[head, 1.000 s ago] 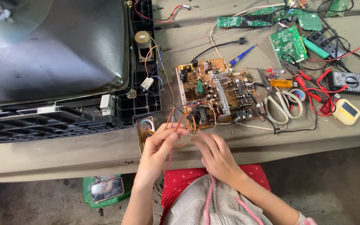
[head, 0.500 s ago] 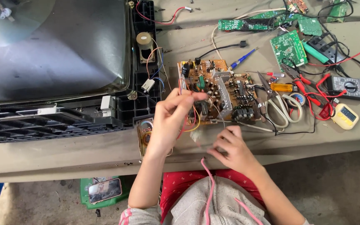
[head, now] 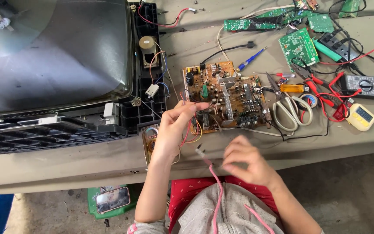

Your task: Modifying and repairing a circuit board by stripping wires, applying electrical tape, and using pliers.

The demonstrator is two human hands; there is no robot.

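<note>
Biggest item: old tube TV [head: 53, 56], laid screen-up on the bench [head: 66, 160], back shell off so its side speaker and wiring are exposed. That position prob. keeps the glass stable while the leads run out toward the work area.

Next, the brown circuit board [head: 226, 95], flat, component side up, just right of the TV frame, near the bench's front edge, within easy reach of both hands. Thin red and yellow wires [head: 191, 130] loop from its near-left corner.

Left hand [head: 174, 130] is raised over that corner, thumb and forefinger pinched closed on the wires, other fingers loosely curled; lifting them likely keeps the strands clear of the board so they can be sorted. Right hand [head: 245, 162] hovers off the bench edge, apart from the board, fingers half bent and blurred. Can't tell if it grips anything; a pink cord [head: 215, 182] w/ a pale tip sits just beside it.

Farther right, parked out of the way but handy: white-handled scissors [head: 288, 108], red pliers [head: 321, 86], multimeter [head: 364, 84] w/ red leads, yellow meter [head: 360, 117], green boards [head: 299, 45], blue screwdriver [head: 252, 58].

Smallest: a small speaker [head: 151, 134] at the bench edge by the left wrist.
</note>
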